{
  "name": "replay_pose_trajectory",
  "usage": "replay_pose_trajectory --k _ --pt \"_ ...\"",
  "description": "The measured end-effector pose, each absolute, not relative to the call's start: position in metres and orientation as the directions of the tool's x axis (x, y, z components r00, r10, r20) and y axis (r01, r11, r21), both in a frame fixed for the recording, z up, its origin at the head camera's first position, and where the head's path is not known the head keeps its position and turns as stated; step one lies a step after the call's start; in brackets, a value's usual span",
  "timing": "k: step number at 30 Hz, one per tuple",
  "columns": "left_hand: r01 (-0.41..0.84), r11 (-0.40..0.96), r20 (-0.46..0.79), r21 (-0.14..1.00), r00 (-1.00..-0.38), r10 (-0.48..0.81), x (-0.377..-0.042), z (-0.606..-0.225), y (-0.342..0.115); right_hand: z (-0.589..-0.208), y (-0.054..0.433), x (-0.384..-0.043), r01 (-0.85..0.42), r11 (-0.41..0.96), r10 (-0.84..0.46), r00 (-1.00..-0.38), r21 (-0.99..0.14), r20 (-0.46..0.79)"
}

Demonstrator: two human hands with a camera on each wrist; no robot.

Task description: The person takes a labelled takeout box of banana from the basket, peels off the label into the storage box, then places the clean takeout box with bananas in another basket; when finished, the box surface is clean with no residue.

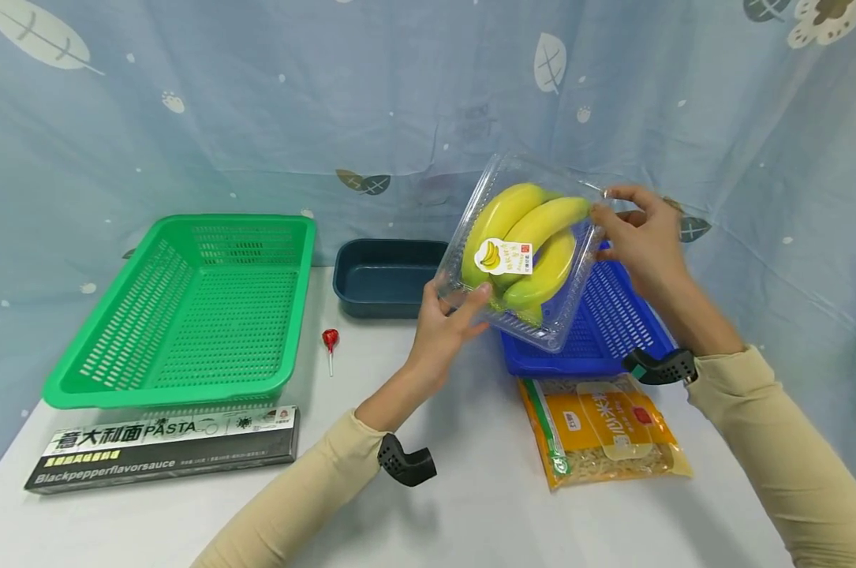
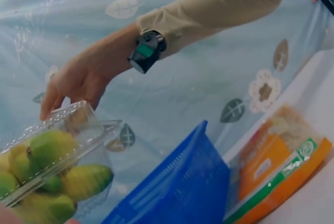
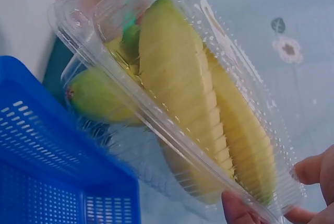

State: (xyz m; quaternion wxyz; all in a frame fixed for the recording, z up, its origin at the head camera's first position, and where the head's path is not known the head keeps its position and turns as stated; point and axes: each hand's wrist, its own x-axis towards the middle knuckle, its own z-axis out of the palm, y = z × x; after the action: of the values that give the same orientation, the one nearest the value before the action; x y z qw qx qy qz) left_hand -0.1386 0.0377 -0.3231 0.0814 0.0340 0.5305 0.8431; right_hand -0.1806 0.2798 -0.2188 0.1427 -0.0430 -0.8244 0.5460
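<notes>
A clear plastic clamshell box (image 1: 557, 330) with several yellow-green bananas (image 1: 550, 221) inside is held tilted in the air, partly in front of the blue basket (image 1: 584, 359). A white label with a banana picture shows on its lid. My left hand (image 1: 443, 330) grips the box at its lower left corner. At its upper right corner, my right hand (image 1: 646, 241) pinches the edge between thumb and fingers. In the right wrist view, the right thumb and fingers (image 3: 313, 169) lie on either side of the box edge.
A green basket (image 1: 301, 315) stands at left, behind a pasta box (image 1: 165, 450). A dark teal tray (image 1: 388, 308) sits at the back, with a red lollipop (image 1: 330, 339) nearby. An orange noodle bag (image 1: 605, 434) lies before the blue basket. A patterned curtain (image 1: 399, 95) hangs behind.
</notes>
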Motion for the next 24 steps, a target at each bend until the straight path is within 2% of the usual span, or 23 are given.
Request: replay_pose_trajectory --k 9,13,19,24 --pt "-0.053 -0.437 -0.007 0.898 -0.994 0.106 -0.138 -0.324 0.028 -0.226 0.274 -0.167 -0.133 0.347 0.199 -0.957 -0.928 0.211" --pt "-0.032 -0.432 0.008 0.901 -0.996 0.092 -0.139 -0.323 0.016 -0.23 0.271 -0.165 -0.158 0.378 0.174 -0.956 -0.912 0.238" --pt "-0.08 -0.43 -0.032 0.899 -0.992 0.118 -0.137 -0.321 -0.004 -0.234 0.268 -0.165 -0.203 0.414 0.132 -0.951 -0.887 0.279" --pt "-0.105 -0.392 -0.054 0.914 -0.989 0.139 -0.135 -0.319 -0.018 -0.232 0.265 -0.166 -0.184 0.409 0.049 -0.974 -0.894 0.223"
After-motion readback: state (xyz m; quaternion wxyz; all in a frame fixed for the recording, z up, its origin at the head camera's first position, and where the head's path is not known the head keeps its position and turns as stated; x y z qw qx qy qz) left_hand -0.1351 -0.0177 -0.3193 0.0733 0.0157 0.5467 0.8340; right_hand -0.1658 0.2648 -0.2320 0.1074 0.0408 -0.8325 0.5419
